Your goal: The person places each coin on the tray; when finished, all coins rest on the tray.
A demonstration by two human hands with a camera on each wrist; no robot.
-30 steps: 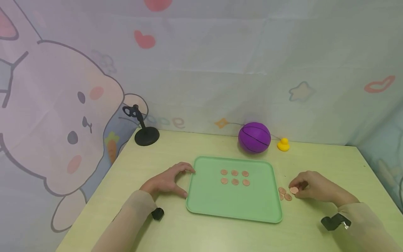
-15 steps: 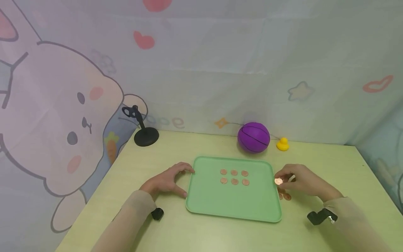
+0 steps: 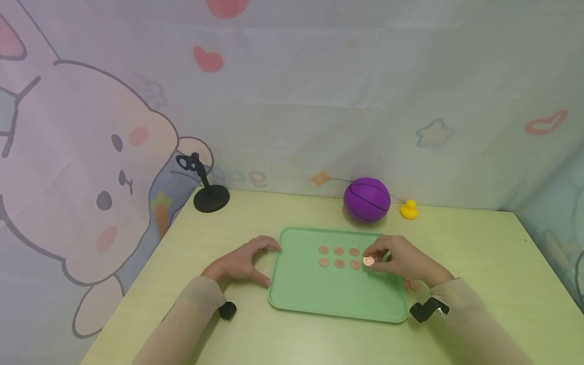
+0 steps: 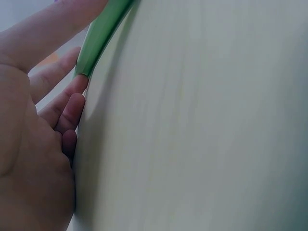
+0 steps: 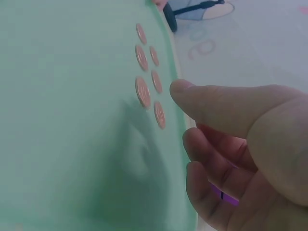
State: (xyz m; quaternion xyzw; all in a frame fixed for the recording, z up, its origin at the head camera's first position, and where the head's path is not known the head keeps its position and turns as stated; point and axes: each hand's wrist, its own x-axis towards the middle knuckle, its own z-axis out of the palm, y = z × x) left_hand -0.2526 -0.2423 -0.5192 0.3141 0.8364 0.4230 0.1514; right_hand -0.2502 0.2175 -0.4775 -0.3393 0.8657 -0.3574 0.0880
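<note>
A green tray [image 3: 319,296] lies on the table, with several copper coins [image 3: 339,263] laid flat on it in two rows. My right hand [image 3: 403,261] is over the tray's right part and pinches another coin [image 3: 368,261] between thumb and fingers, just right of the nearer row. In the right wrist view that coin is hidden behind my thumb [image 5: 207,98]. Spread fingers of my left hand [image 3: 244,261] touch the tray's left edge, thumb nearer and fingers farther along it. A few more coins [image 3: 413,286] lie right of the tray, partly covered by my right hand.
Behind the tray stand a purple ball [image 3: 367,200] and a yellow rubber duck [image 3: 409,210]. At the table's back left is a black stand [image 3: 212,198] with a round base. A printed cloth [image 3: 292,126] hangs along the back.
My right hand has carried the pinched coin leftward from the loose coins beside the tray to above the tray, near the rows. The left hand has stayed at the tray's edge.
</note>
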